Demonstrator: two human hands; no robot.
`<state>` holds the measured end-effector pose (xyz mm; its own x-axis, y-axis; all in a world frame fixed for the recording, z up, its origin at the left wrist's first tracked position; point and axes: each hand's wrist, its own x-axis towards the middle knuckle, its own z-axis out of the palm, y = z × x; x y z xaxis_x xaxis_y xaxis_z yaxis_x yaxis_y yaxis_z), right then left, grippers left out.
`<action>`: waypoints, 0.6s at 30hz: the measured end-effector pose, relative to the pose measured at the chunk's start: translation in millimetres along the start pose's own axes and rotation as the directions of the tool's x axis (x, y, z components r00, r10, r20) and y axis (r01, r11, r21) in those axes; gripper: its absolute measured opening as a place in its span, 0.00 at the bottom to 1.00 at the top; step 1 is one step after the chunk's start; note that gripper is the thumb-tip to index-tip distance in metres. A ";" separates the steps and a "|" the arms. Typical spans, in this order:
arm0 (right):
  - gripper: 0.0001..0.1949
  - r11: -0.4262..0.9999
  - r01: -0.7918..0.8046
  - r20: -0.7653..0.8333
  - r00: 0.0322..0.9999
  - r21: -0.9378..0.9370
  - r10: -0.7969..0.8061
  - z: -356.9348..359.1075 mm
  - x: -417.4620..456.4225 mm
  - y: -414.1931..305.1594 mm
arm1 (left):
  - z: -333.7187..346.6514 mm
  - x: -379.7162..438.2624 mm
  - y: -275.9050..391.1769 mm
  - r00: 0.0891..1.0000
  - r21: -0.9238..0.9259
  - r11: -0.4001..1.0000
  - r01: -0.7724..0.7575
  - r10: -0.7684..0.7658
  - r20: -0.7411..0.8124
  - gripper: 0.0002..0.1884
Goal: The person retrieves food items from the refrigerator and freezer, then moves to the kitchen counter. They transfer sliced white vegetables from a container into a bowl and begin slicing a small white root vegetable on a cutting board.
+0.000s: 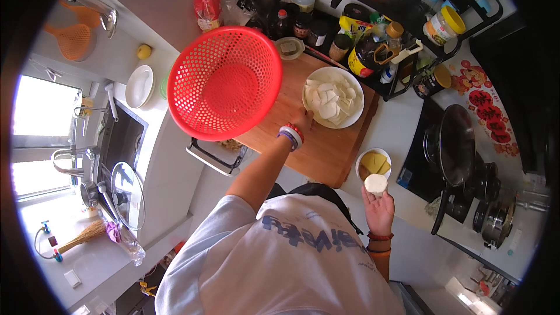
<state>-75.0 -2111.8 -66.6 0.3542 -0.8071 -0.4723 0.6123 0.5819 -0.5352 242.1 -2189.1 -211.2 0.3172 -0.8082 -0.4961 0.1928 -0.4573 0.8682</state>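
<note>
On the right, my right hand holds a thick round piece of white food, its pale cut face upward. Just beyond it a small white bowl contains yellow slices. My left hand is at the near left rim of a white bowl heaped with thin white slices; its fingers are partly hidden, so its grip cannot be told. That bowl rests on a wooden cutting board. A large red plastic colander stands at the board's left side.
Behind the board a black rack holds bottles, jars and knives. A black wok sits on the cooktop at right. A sink and a glass lid are at left. A handled tray lies below the colander.
</note>
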 end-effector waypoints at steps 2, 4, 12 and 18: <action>0.24 1.000 -0.030 -0.018 0.999 -0.004 0.030 3.9 3.2 2.2 | -0.7 -6.1 3.6 0.999 -0.065 0.997 0.029 -0.028 0.016 0.13; 0.23 0.999 -0.052 -0.033 0.998 -0.007 0.052 9.1 9.3 6.0 | -3.7 -9.5 4.4 0.997 -0.175 0.982 0.071 -0.062 0.052 0.14; 0.21 0.992 -0.125 -0.063 0.990 0.013 0.126 23.3 27.7 36.1 | -50.8 -118.1 26.1 0.964 0.124 0.992 -0.027 -0.007 0.264 0.16; 0.19 0.981 -0.187 -0.148 0.973 -0.049 0.178 23.7 31.3 55.1 | -136.3 -193.8 116.4 0.826 -0.104 0.951 -0.292 0.305 0.474 0.11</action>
<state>-13.5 -2107.3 -94.3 0.3492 -0.6670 -0.6581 0.4997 0.7267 -0.4713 329.6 -2035.1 -15.5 -0.1196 -0.9830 -0.1395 0.1871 -0.1603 0.9692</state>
